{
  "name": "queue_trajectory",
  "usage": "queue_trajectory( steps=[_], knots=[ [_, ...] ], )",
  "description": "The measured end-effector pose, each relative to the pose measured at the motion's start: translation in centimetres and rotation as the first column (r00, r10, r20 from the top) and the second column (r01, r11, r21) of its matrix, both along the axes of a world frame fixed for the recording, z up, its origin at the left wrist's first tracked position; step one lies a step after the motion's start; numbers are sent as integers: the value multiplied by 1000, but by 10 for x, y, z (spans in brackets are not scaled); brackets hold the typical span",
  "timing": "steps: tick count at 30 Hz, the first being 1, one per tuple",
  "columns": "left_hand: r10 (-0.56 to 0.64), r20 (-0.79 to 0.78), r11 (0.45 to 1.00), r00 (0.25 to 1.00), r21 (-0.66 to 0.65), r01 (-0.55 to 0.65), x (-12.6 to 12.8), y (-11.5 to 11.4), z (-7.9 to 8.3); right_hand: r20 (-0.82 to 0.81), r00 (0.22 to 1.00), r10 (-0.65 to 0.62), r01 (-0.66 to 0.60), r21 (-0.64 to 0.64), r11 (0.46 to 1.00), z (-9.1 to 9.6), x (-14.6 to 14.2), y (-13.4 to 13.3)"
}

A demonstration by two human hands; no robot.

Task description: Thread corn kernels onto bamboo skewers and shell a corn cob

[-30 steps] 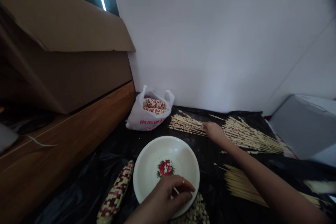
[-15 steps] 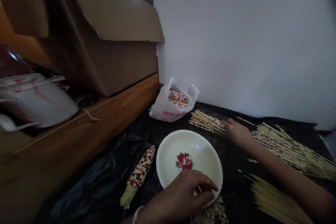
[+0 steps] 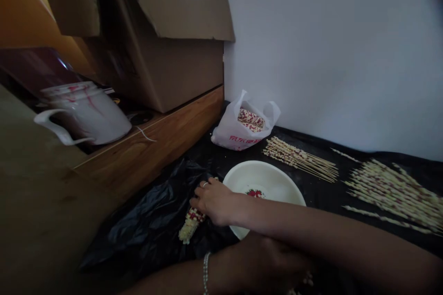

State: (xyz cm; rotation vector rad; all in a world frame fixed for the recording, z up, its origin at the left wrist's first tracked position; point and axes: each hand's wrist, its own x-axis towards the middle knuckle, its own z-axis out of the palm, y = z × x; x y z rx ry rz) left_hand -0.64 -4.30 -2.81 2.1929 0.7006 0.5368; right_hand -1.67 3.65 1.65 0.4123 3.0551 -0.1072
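Observation:
My right hand reaches across to the left and closes over a red-and-white corn cob that lies on black plastic sheeting. The cob's pale tip sticks out below the fingers. Just right of that hand stands a white bowl with a red flower in its bottom. My left hand sits low in shadow under my right forearm, by the bowl's near rim, with its fingers hidden. A few loose kernels lie beside it.
A white plastic bag holding corn cobs stands against the wall. Kernel-loaded skewers lie in a small bundle and a larger pile. On the left are a wooden ledge, a white kettle and a cardboard box.
My right hand left the skewer bundle and swung left across the bowl onto the corn cob. The view turned left, and my left hand dropped beneath the right arm.

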Motion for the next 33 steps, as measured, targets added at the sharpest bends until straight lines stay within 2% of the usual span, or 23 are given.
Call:
queue_trajectory(
  steps=[2, 4, 7, 9, 11, 13, 16, 18, 19, 21, 23, 25, 29, 33],
  knots=[
    [-68, 40, 990, 997, 123, 63, 2, 1, 1, 22, 1000, 15, -14, -21, 1000, -6, -10, 4],
    [-85, 88, 958, 992, 283, 57, 4, 3, 3, -8, 999, 36, -36, -57, 998, -3, -15, 7],
    [-50, 103, 913, 993, 408, 3, 4, 6, 9, -149, 989, 2, -22, -134, 991, 17, -10, 13],
    [-38, 79, 915, 996, 404, 3, 1, 6, 14, -274, 958, -88, 28, -216, 976, 35, 2, 17],
    [-16, 88, 938, 996, 348, -16, -1, 6, 20, -400, 885, -240, 115, -312, 943, 50, 21, 21],
    [26, 159, 957, 987, 283, -71, -4, 7, 24, -498, 761, -415, 219, -404, 888, 58, 44, 21],
    [114, 295, 980, 949, 122, -156, -6, 14, 27, -589, 551, -591, 307, -515, 800, 54, 81, 17],
    [195, 335, 981, 922, -66, -184, -8, 22, 27, -613, 426, -665, 330, -579, 746, 45, 105, 9],
    [230, 326, 969, 917, -169, -182, -9, 27, 27, -618, 365, -696, 339, -608, 718, 40, 116, 4],
    [237, 304, 916, 923, -387, -108, -12, 38, 30, -617, 248, -747, 368, -653, 662, 30, 135, -8],
    [211, 245, 859, 946, -508, -61, -17, 49, 37, -610, 151, -778, 405, -680, 612, 22, 149, -21],
    [227, 198, 846, 954, -525, -92, -21, 59, 45, -611, 79, -788, 439, -688, 578, 15, 158, -32],
    [387, 321, 867, 864, -447, -221, -16, 72, 55, -633, 1, -775, 479, -680, 556, 2, 161, -48],
    [363, 358, 855, 860, -495, -155, 2, 72, 49, -641, -17, -768, 467, -684, 561, -10, 155, -54]
  ],
)
